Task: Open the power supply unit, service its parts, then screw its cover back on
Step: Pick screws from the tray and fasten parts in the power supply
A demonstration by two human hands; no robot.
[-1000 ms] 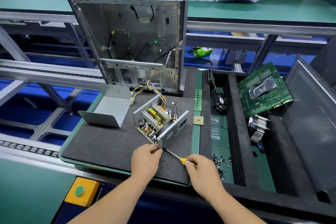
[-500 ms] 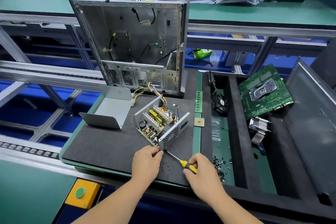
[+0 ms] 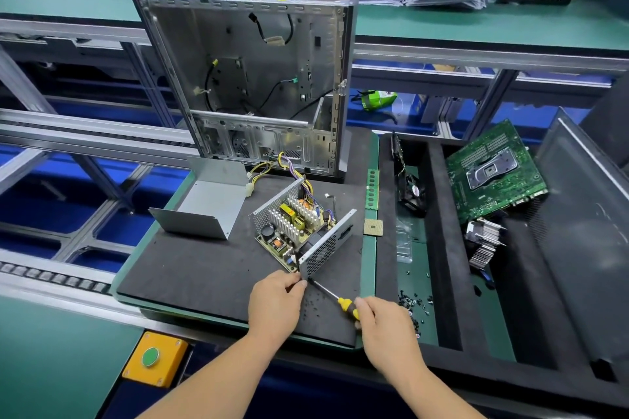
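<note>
The opened power supply unit (image 3: 299, 231) is set just beyond both hands, its near corner pinched by the left hand (image 3: 274, 304), while the screwdriver (image 3: 332, 296), gripped by the right hand (image 3: 384, 330), is slanted up-left to that corner.

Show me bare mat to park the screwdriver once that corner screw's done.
Freest: black mat left of the left hand, below the removed cover and beside the power supply. Crowded: loose screws lie right of the right hand, which holds the screwdriver.
</note>
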